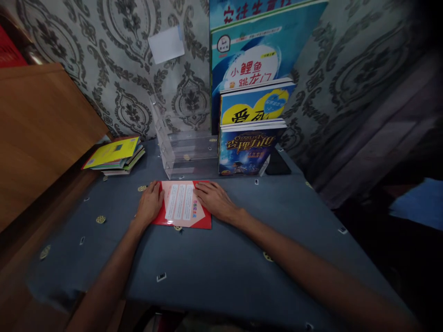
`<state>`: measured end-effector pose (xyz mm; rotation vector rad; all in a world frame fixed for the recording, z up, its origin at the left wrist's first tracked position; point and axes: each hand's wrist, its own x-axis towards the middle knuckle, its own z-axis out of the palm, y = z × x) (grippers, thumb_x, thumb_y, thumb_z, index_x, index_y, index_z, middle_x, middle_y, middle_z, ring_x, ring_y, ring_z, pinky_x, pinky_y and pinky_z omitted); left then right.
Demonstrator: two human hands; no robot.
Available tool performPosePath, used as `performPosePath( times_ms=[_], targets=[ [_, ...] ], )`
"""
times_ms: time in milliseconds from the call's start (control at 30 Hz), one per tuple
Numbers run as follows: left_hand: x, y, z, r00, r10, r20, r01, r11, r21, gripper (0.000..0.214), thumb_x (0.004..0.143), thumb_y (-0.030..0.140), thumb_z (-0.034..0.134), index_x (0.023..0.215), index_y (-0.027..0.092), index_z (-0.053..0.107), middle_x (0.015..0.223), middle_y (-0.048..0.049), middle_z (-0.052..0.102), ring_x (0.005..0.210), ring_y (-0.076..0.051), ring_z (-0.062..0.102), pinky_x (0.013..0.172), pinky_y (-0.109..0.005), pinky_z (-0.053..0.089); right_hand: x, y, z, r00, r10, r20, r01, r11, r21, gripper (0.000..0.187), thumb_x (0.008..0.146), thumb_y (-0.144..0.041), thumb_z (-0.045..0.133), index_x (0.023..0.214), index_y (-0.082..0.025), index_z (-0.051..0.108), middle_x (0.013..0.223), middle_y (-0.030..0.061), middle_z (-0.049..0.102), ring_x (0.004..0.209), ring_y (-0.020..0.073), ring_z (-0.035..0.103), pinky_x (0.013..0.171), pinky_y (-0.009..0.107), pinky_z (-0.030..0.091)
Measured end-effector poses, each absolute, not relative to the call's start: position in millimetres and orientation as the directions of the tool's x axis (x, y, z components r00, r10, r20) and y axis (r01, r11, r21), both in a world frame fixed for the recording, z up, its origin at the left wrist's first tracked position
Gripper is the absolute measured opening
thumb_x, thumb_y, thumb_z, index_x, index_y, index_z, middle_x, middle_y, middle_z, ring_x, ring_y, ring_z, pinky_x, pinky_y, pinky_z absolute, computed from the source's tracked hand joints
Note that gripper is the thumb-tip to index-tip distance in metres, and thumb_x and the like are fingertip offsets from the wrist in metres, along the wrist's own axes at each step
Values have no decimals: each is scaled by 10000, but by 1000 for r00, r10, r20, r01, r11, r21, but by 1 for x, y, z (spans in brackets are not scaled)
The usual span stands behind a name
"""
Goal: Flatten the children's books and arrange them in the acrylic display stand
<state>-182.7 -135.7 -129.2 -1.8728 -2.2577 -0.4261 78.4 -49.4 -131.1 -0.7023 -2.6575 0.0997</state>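
A thin red book (180,203) lies flat on the table, its pink panel with white text boxes facing up and turned sideways to me. My left hand (150,202) is closed at its left edge, fingers bent together against the cover. Across its upper right corner rests my right hand (216,200), fingers stretched out flat over the cover. Just behind the book stands a clear acrylic book rack (168,154). In the rack's right half are upright books, with a dark blue book (247,154) in front and a yellow-and-blue book (256,103) behind it.
A stack of thin books (116,154) with a yellow cover on top lies at the back left. A dark phone-like slab (278,163) is right of the rack. Grey-blue cloth covers the table (221,272). A wooden panel (44,133) borders the left, patterned wall (128,69) the back.
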Motion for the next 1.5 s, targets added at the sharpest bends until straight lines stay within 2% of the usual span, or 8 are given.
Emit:
performPosePath(
  times_ms=[333,600,833,1033,1300,1500],
  targets=[
    [-186,-123,-131,-178,923,343,982,145,118,455,1012,297,381,1330,59,603,1426,-236,597,1336,-341,575,1138,-526,458,73,-31,-135,-801,464,378,441,885,-152,252,1002,-179,568,1210,-188,711,1321,110,708,1293,253,600,1065,414,432],
    [-188,-123,-133,-154,916,371,985,115,127,457,1012,309,369,1313,60,606,1397,-244,616,1328,-348,577,1122,-553,462,72,-25,-137,-800,471,371,432,882,-187,274,1008,-189,550,1225,-225,712,1366,81,689,1310,245,593,1077,420,428],
    [-189,-122,-134,-135,916,377,989,102,106,459,1008,301,374,1317,50,603,1399,-236,618,1354,-327,558,1143,-519,451,91,-32,-131,-755,563,337,505,826,-250,330,1038,-220,462,1265,-174,698,1366,125,684,1351,252,561,1097,441,415],
    [-191,-123,-132,-114,915,387,991,78,107,417,1009,297,390,1294,126,641,1384,-190,635,1350,-322,559,1132,-533,459,102,-38,-125,-710,632,311,565,775,-283,346,1027,-242,468,1274,-177,701,1379,134,674,1304,281,586,1077,476,434],
    [-169,-127,-123,2,933,361,995,-38,93,392,1008,270,401,1256,153,682,1333,-167,663,1221,-299,641,1087,-492,508,101,-35,-129,-717,621,317,536,781,-319,349,1013,-222,496,1293,-133,684,1376,156,670,1309,278,587,1104,468,438],
    [-138,-129,-122,86,941,328,988,-123,93,391,1017,247,401,1295,162,662,1362,-168,642,1280,-298,602,1102,-491,498,102,-33,-132,-721,607,335,516,792,-326,349,1017,-236,487,1288,-153,691,1369,154,674,1305,279,589,1095,476,448]
  ],
)
